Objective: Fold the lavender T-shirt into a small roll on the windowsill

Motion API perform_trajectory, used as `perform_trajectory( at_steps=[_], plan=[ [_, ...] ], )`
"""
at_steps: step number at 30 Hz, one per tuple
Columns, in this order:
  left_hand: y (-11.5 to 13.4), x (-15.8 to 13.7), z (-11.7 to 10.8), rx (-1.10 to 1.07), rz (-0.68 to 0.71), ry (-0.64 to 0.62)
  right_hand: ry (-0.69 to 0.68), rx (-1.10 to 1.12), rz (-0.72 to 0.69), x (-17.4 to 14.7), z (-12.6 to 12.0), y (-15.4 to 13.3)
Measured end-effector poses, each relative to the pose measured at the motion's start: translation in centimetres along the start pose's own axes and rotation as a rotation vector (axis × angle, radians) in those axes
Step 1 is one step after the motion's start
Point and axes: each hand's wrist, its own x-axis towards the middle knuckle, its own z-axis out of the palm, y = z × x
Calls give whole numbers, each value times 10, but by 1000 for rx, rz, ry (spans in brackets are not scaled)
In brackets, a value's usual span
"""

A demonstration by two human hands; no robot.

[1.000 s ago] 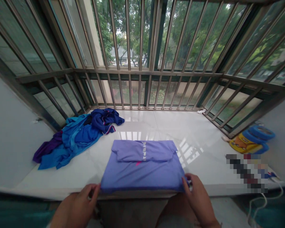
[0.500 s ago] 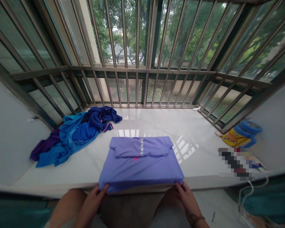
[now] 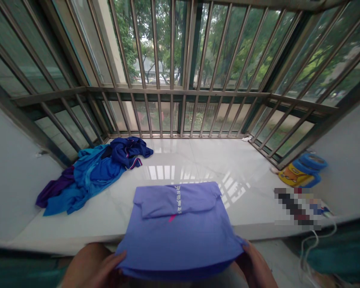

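A lavender shirt [image 3: 180, 240], partly folded, spans the front edge of the white sill. Its far end is turned over into a flap with white lettering, and a small pink mark shows just below. My left hand [image 3: 112, 264] grips the near left corner, thumb on top and fingers mostly hidden beneath the cloth. At the near right corner my right hand [image 3: 252, 256] pinches the fabric, its fingertips partly covered. Between my hands the near edge hangs off the sill above my knees.
Crumpled blue and purple clothes [image 3: 90, 174] lie on the left of the white sill [image 3: 195, 160]. On the right stand a blue and yellow bottle [image 3: 301, 170] and a blurred-out item [image 3: 297, 208] with a white cord [image 3: 309, 240]. Metal bars [image 3: 180, 94] close off the window behind.
Both hands have pulled the shirt's near edge toward me and a little apart, further off the sill. The folded flap has slid nearer too.
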Motion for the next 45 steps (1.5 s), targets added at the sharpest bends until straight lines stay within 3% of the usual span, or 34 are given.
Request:
perform_trajectory(
  at_steps=[2,4,7,10,14,16,18,22,26,29,32,34,36,41,45],
  plan=[
    [23,21,2,-200,13,-53,-83,245,71,23,14,-29],
    [52,51,9,-339,79,-28,-37,376,28,57,33,-56],
    [94,105,25,-275,359,100,62,415,-146,115,69,-83],
    [120,155,37,117,515,222,34,5,-362,158,105,-94],
    [130,197,34,792,574,240,-291,-894,-562,183,128,-95],
    [133,205,24,892,595,232,-390,-1192,-566,187,128,-95],
    [138,206,13,983,588,227,-402,-1317,-535,191,124,-98],
    [157,204,-6,1234,537,119,-417,-1377,-495,201,113,-109],
    [180,202,-11,1287,521,20,-487,-1411,-477,206,106,-131],
    [201,192,-12,1295,584,45,-445,-1401,-566,201,98,-153],
    [217,174,-15,1317,760,192,-274,-1357,-781,190,82,-171],
    [215,162,-13,1353,890,298,-185,-1349,-893,182,69,-170],
    [195,153,-9,1397,957,335,-184,-1376,-927,173,54,-158],
    [94,146,4,1455,1014,209,-332,-1431,-925,147,19,-99],
    [30,137,16,1377,1071,229,-186,-1467,-900,126,-9,-84]
  ],
)
